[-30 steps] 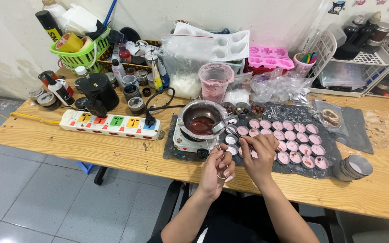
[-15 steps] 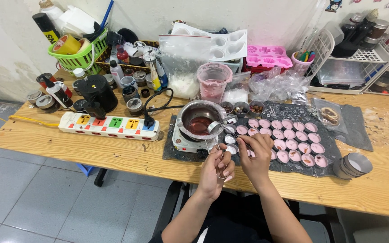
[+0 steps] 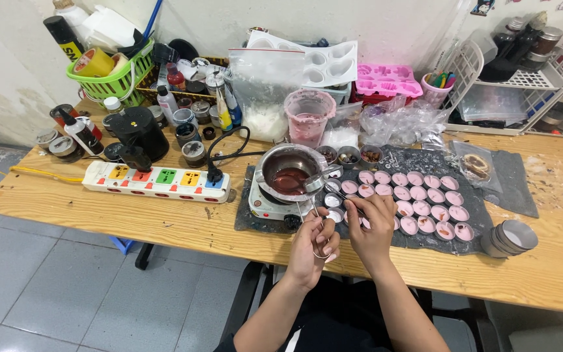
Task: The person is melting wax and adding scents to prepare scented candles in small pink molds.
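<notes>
Nearest to us, both hands meet over the front edge of the dark mat [image 3: 425, 242]. Our left hand [image 3: 314, 251] curls its fingers together around thin wire pieces [image 3: 315, 225], whose long axis runs up and away from the palm toward the hotplate; a wire loop hangs below the fingertips. Our right hand [image 3: 369, 221] sits just beside it, slightly farther out, fingers bent and pinched down over the near left corner of the filled tins. What the right fingertips pinch is too small to tell; it may be a wick or one of the same wires. The right hand is the nearer one to the tins, which lie directly ahead of it and to its right.

On the mat, rows of small round tins [image 3: 425, 195] hold pink wax. A few near the left end, by the hands, look pale or unfilled. A stack of empty tins [image 3: 509, 238] lies tipped at the mat's right end.

Left of the tins, a metal pot [image 3: 288, 173] with dark reddish liquid sits on a small white hotplate [image 3: 268, 207], a spoon resting in it.

Farther back stand a pink-smeared plastic cup [image 3: 309, 116], a bag of white flakes [image 3: 265, 98], pink and white moulds, a power strip [image 3: 158, 182], and a green basket [image 3: 109, 81].
</notes>
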